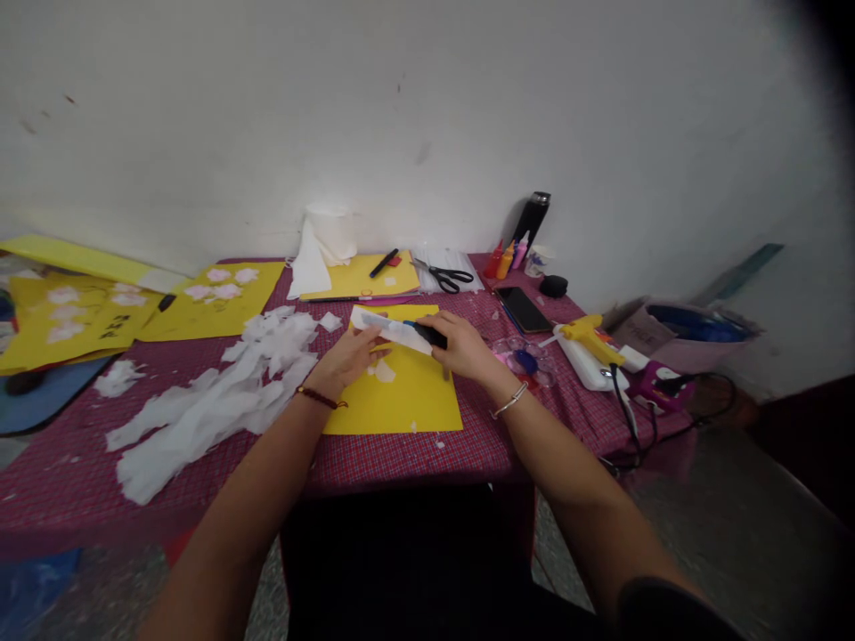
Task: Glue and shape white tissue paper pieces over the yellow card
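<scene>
Two hands over yellow sheet (pixel 407 401): left hand (pixel 347 358) pinching white paper strip (pixel 391 328), right hand (pixel 464 347) clasping black tool (pixel 431 335).

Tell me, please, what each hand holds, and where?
Left hand pinches the white paper strip near its left end; right hand grips a black tool.

Shredded white tissue (pixel 214 392) sprawls at nine o'clock on the counter (pixel 67 481). Black scissors (pixel 449 278) lie at twelve, a dark phone (pixel 522 309) at one, paint bottles (pixel 506 260) beyond it, and a yellow glue gun (pixel 588 336) at three.
</scene>
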A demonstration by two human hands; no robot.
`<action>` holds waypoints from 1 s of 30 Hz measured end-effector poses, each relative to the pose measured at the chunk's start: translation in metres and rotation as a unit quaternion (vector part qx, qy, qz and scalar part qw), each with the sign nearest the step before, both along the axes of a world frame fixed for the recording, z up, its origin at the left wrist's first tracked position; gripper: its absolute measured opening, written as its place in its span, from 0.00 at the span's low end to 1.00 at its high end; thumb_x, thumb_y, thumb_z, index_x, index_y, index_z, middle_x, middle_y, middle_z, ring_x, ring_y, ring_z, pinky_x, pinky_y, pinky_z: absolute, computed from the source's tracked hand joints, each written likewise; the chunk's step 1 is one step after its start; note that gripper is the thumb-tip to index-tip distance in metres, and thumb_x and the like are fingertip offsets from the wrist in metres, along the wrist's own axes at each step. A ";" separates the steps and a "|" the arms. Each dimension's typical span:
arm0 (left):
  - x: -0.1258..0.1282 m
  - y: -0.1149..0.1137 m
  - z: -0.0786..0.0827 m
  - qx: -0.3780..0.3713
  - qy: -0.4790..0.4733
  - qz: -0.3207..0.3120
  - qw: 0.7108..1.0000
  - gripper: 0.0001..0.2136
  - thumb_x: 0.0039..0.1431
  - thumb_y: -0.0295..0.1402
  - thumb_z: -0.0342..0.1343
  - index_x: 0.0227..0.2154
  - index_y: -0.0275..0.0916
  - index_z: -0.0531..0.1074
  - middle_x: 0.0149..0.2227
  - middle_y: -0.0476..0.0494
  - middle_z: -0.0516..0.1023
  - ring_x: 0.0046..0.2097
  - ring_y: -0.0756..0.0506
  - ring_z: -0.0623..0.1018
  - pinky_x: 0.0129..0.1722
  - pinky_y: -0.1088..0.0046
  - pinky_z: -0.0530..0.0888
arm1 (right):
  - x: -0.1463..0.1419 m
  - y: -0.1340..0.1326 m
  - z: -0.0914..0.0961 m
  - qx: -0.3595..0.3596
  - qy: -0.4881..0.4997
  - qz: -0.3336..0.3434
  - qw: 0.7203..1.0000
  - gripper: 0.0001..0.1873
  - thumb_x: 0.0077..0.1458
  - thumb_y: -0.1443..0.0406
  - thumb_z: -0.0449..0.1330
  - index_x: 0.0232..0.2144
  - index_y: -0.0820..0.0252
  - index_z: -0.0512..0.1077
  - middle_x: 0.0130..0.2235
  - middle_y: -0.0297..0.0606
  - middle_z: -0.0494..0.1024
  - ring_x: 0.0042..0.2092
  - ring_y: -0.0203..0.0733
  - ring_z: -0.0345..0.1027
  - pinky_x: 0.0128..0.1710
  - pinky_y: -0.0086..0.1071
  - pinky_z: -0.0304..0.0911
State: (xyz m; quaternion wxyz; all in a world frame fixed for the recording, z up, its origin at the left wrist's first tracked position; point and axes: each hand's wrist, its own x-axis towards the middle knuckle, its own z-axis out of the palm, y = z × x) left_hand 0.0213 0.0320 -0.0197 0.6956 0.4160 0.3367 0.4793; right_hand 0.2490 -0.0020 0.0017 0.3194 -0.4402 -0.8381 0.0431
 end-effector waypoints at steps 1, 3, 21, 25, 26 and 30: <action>-0.001 0.000 0.001 0.000 -0.008 0.003 1.000 0.16 0.44 0.39 0.69 0.34 0.38 0.73 0.36 0.44 0.80 0.38 0.46 0.79 0.40 0.68 0.75 | 0.000 0.000 0.000 -0.001 -0.002 0.000 1.000 0.27 0.49 0.73 0.58 0.53 0.60 0.71 0.47 0.46 0.75 0.50 0.50 0.68 0.50 0.42 0.63; -0.001 0.001 0.003 0.002 0.009 0.023 1.000 0.16 0.45 0.43 0.68 0.31 0.37 0.73 0.31 0.44 0.79 0.35 0.46 0.79 0.38 0.68 0.75 | -0.001 0.000 0.000 0.000 -0.005 -0.001 1.000 0.26 0.50 0.73 0.58 0.52 0.60 0.71 0.47 0.45 0.75 0.49 0.50 0.68 0.50 0.42 0.63; -0.010 0.011 -0.001 0.072 0.123 0.083 0.986 0.14 0.38 0.41 0.71 0.19 0.35 0.75 0.21 0.47 0.76 0.24 0.51 0.72 0.28 0.75 0.70 | 0.008 0.004 0.000 -0.010 0.006 0.002 1.000 0.26 0.49 0.73 0.58 0.52 0.59 0.72 0.46 0.43 0.76 0.48 0.48 0.69 0.50 0.40 0.64; -0.019 0.013 0.003 0.072 0.158 0.050 0.984 0.14 0.39 0.39 0.70 0.16 0.35 0.75 0.18 0.46 0.75 0.23 0.51 0.71 0.27 0.75 0.70 | 0.011 0.006 -0.003 -0.010 0.014 0.015 1.000 0.25 0.49 0.73 0.59 0.52 0.59 0.71 0.47 0.43 0.76 0.49 0.48 0.69 0.51 0.41 0.63; -0.019 0.013 0.003 0.074 0.169 0.045 0.982 0.14 0.40 0.39 0.70 0.16 0.35 0.75 0.18 0.46 0.75 0.23 0.51 0.71 0.28 0.74 0.70 | 0.011 0.006 -0.003 -0.009 0.012 0.015 1.000 0.25 0.49 0.73 0.59 0.52 0.58 0.71 0.47 0.43 0.76 0.48 0.48 0.69 0.51 0.41 0.63; -0.010 0.009 0.002 0.083 0.189 0.047 0.977 0.14 0.42 0.41 0.68 0.17 0.36 0.75 0.20 0.45 0.76 0.23 0.51 0.72 0.28 0.74 0.70 | 0.007 0.004 -0.003 -0.007 -0.004 0.008 1.000 0.25 0.50 0.73 0.59 0.52 0.59 0.71 0.46 0.43 0.76 0.47 0.47 0.69 0.51 0.40 0.63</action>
